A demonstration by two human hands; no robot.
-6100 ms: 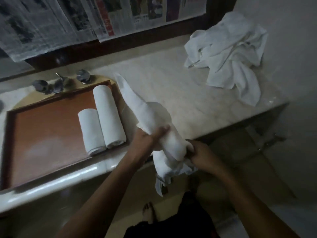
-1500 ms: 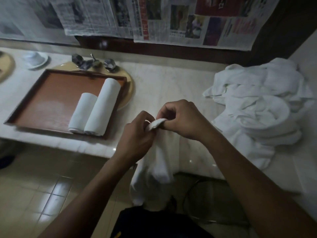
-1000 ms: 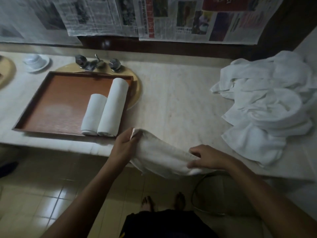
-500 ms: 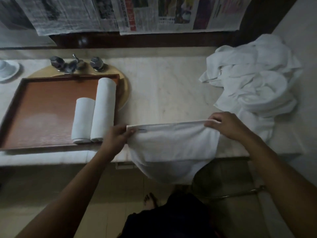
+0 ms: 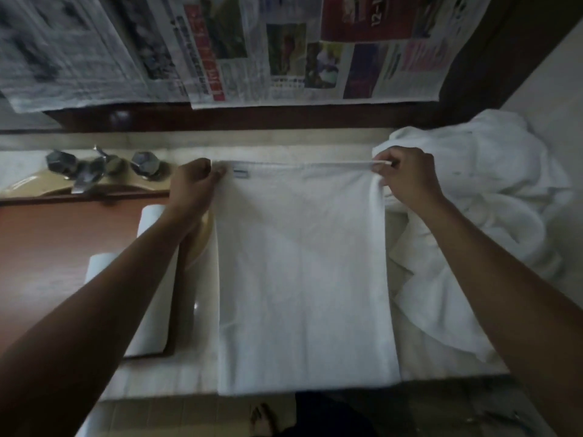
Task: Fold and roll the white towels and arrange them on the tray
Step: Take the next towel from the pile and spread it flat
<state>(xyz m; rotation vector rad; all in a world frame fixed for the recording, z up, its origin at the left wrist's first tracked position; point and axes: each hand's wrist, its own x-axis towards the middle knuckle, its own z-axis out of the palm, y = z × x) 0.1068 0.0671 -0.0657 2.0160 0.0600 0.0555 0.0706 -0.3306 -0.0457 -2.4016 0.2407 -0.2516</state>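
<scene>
Here, a smooth white rectangular towel (image 5: 303,272) lies spread flat on the pale marble counter (image 5: 157,380), its near edge at the counter's rim. The left hand (image 5: 194,184) and right hand (image 5: 407,176) each pinch a far corner with curled fingers. Two cylindrical rolled towels (image 5: 154,329) lie side by side in the reddish-brown tray (image 5: 47,247) at left. A crumpled towel heap (image 5: 492,184) sits at right.
</scene>
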